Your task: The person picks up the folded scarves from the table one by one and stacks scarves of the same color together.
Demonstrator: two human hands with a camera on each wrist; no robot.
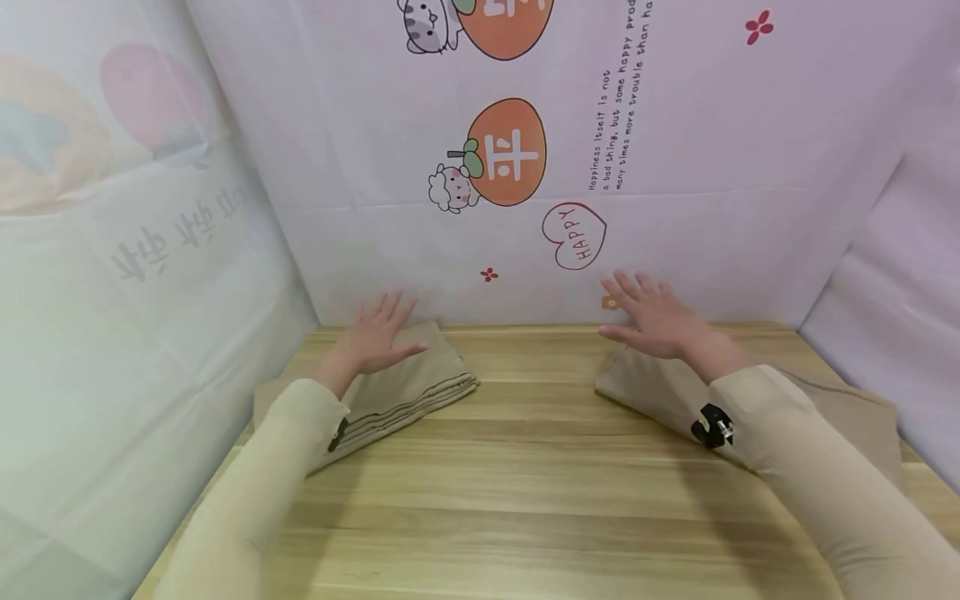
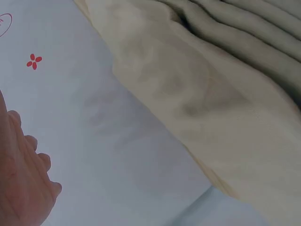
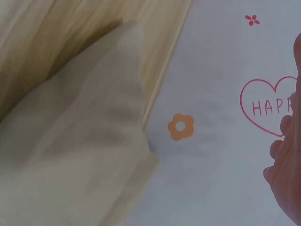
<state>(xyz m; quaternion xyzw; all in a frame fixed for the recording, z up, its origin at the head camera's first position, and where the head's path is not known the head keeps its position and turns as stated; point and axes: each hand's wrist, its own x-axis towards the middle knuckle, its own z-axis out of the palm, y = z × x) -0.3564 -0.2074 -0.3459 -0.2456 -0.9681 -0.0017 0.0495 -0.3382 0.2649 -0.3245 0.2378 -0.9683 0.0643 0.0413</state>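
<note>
A person in cream sleeves extends both arms over a wood-grain counter (image 1: pixel 510 508), the left hand (image 1: pixel 371 340) above a folded stack of beige cloth (image 1: pixel 420 379) and the right hand (image 1: pixel 660 325) above a second piece of folded beige cloth (image 1: pixel 652 390). The fingers of both hands are straight and spread, pinching nothing. Seen from the head camera, the left fingertips lie past the far edge of the stack, in front of the white printed backdrop (image 1: pixel 375 183), while the thumb points across the fabric; the stack's layered edges run below the hand, toward the near side. On the other side, the right fingertips and thumb reach beyond the second cloth's far end, which lies below the palm and wrist, its remainder running out past the forearm to the right. The wrist views show each hand apart from its fabric, with a strip of backdrop in sight between them. The two cloths lie well apart, bare counter between them, each slanting outward toward the near side. A black device (image 1: pixel 714 427) shows at the right cuff. Behind the right fingers, the backdrop carries a red heart reading "HAPPY" (image 1: pixel 576 236) and an orange flower (image 3: pixel 181 127).
</note>
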